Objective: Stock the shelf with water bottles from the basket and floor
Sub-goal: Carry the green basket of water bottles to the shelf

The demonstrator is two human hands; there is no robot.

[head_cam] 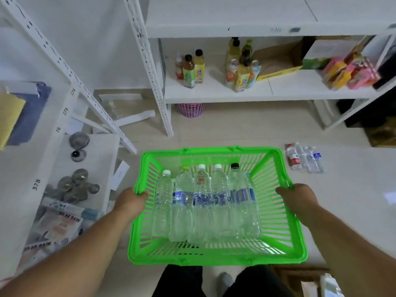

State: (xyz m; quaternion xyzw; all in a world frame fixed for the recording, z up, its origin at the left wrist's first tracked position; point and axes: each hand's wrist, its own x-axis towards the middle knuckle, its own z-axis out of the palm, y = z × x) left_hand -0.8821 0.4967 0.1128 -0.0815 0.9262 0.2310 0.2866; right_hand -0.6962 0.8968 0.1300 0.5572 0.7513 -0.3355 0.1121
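Note:
I hold a green plastic basket (216,257) in front of me, above the floor. My left hand (130,201) grips its left rim and my right hand (296,200) grips its right rim. Several clear water bottles (205,202) with blue labels lie side by side inside the basket, caps pointing away from me. More water bottles (304,157) lie on the floor to the right, beyond the basket. The white shelf (214,94) ahead carries tea and juice bottles (192,69).
A cardboard box (276,61) and colourful packets (351,71) sit on the right of that shelf. A pink bin (190,109) stands under it. Another white rack (64,116) at the left holds metal items and packets. My legs show below the basket.

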